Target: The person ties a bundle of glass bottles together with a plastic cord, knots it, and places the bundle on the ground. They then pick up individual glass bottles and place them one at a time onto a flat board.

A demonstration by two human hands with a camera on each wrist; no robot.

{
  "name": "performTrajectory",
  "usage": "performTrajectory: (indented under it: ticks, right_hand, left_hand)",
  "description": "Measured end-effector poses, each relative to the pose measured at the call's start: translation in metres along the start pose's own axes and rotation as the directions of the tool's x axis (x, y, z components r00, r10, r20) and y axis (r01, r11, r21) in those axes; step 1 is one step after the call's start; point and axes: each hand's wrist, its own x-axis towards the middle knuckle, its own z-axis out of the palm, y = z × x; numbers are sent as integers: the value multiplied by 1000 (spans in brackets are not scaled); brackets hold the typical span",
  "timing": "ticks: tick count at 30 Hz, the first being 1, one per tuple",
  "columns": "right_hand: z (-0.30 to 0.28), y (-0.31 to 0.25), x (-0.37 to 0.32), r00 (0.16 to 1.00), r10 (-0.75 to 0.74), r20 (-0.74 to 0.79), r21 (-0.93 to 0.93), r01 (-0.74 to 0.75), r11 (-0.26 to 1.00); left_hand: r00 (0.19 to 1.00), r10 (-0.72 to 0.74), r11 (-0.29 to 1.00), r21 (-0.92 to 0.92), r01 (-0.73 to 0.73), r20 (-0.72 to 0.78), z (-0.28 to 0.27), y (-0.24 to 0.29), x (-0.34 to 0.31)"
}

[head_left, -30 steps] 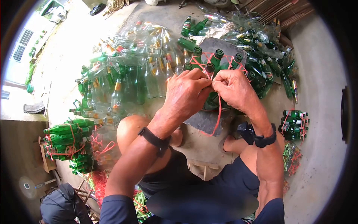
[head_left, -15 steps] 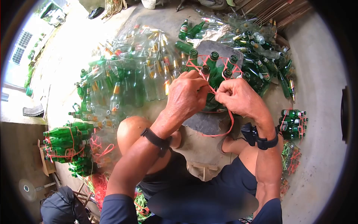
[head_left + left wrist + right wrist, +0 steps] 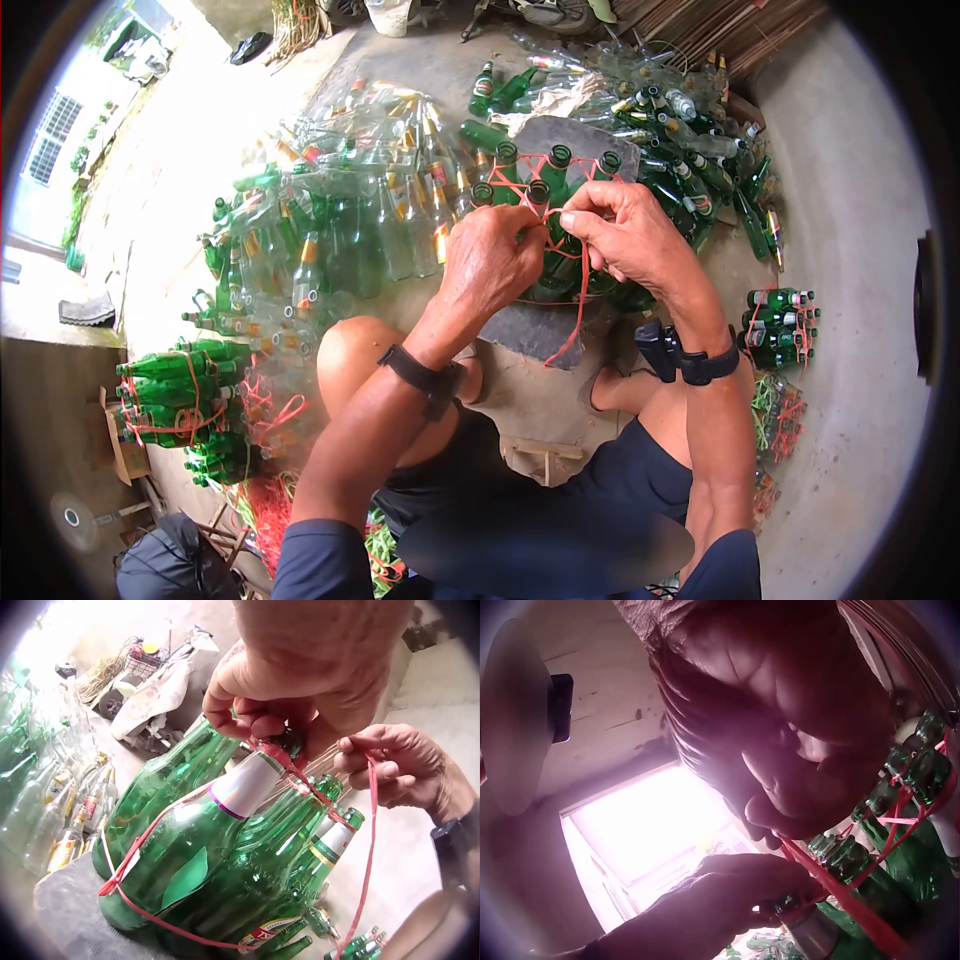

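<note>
A cluster of green glass bottles [image 3: 560,165] stands upright on a dark slab [image 3: 530,335], its necks laced together with red plastic twine [image 3: 582,300]. At the nearest neck, my left hand [image 3: 495,250] grips the twine, thumb and fingers curled close around it. In the left wrist view that bottle [image 3: 244,784] has a white neck label. Just to the right, my right hand [image 3: 625,230] pinches another stretch of twine between thumb and forefinger. A loose length of twine [image 3: 369,862] hangs from its fingers. The right wrist view shows the right palm [image 3: 772,697] from below.
Many clear and green bottles [image 3: 390,220] stand at left, and a loose heap [image 3: 690,150] lies at back right. Tied bundles of green bottles [image 3: 180,385] lie at far left, with another bundle [image 3: 780,325] at right. A wall [image 3: 850,300] closes the right side.
My right hand first drew the twine down and right, then came back up toward the left hand. The left hand stays at the near neck. The hanging twine now falls straighter.
</note>
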Motion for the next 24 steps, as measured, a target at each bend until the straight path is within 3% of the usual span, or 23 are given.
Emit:
performTrajectory:
  ticks: [3, 5, 7, 8, 12, 15, 17, 24]
  right_hand:
    - [2, 5, 12, 992, -111, -62, -154, 101, 983]
    - [5, -3, 15, 990, -118, -83, -172, 102, 980]
    - [6, -10, 19, 999, 3, -43, -124, -8, 992]
    - [7, 10, 29, 989, -139, -42, -182, 129, 975]
    - [9, 12, 37, 991, -114, -77, -266, 90, 960]
    - [10, 20, 40, 964, -239, -114, -437, 168, 884]
    - [11, 24, 41, 920, -365, -146, -703, 163, 692]
    - [23, 25, 38, 922, -356, -152, -808, 91, 582]
  left_hand:
    - [998, -56, 996, -74, 57, 20, -2, 2, 0]
    - [996, -75, 991, -109, 80, 45, -1, -2, 1]
    - [993, -95, 984, -142, 104, 69, -3, -3, 2]
    - [990, -115, 982, -143, 126, 81, -4, -2, 2]
    - [986, -130, 976, -160, 146, 106, -4, -4, 3]
    - [984, -136, 977, -148, 152, 117, -4, -5, 4]
    - [985, -128, 978, -153, 145, 113, -4, -5, 4]
    - [988, -123, 975, -176, 138, 95, -4, -5, 5]
